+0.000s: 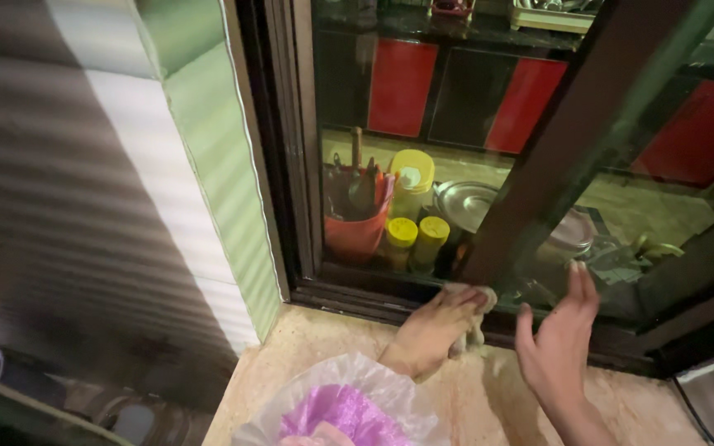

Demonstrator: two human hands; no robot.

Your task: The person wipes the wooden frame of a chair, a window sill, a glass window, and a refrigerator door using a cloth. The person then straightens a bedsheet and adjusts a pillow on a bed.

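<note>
Head view:
Left hand (438,329): lay on the stone sill (489,396), its grip clenched around a pale cloth (474,299) pressed against the bottom rail of the window frame (539,165).
Right hand (557,340): open, grip released, fingers spread and raised just beside the window frame's lower rail, holding nothing.
Cloth: touching the window frame's base, between the two hands.
Behind the window frame's glass: a red cup (357,225) of utensils, yellow-lidded jars (415,233) just beside it, a steel plate (466,203) near them.
Below the window frame: a pink bag (342,410) under clear plastic on the sill's near edge.
</note>
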